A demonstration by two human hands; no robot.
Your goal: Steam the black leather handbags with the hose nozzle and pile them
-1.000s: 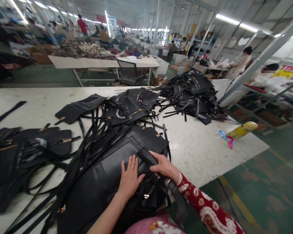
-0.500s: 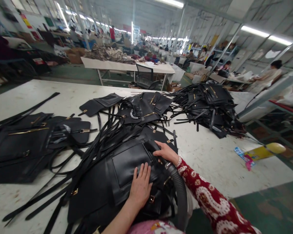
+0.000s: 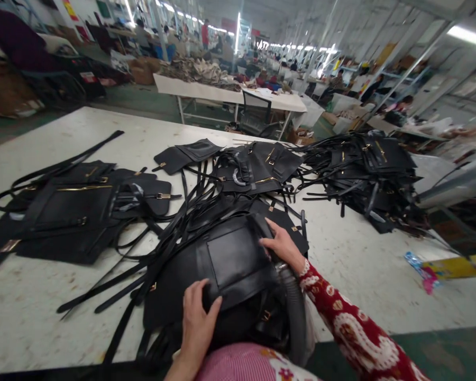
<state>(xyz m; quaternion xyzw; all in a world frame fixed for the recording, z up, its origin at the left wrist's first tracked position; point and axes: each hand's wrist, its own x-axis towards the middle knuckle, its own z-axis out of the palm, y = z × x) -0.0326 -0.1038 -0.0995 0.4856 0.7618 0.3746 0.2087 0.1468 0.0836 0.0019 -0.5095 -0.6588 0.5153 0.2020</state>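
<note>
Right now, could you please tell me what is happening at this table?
A person's right hand holds a dark nozzle on a ribbed hose at the right side of a black bag piece. The left hand is at its near side, thumb apart from fingers. More black pieces lie on the table, some in a heap.

The bag [image 3: 238, 256] between the left fingers [image 3: 193, 291] and right fingers [image 3: 277, 232] is black. Behind the right fingers, a red sleeve [image 3: 349, 323] bears whitish paisley; the hose [image 3: 295, 309] below, grey. Left of the left fingers, a second black bag [image 3: 69, 205] has a gold zip [image 3: 83, 188]. Below both, pink striped cloth [image 3: 234, 362]. The table [image 3: 365, 280] around them is off-white, speckled brown.
</note>
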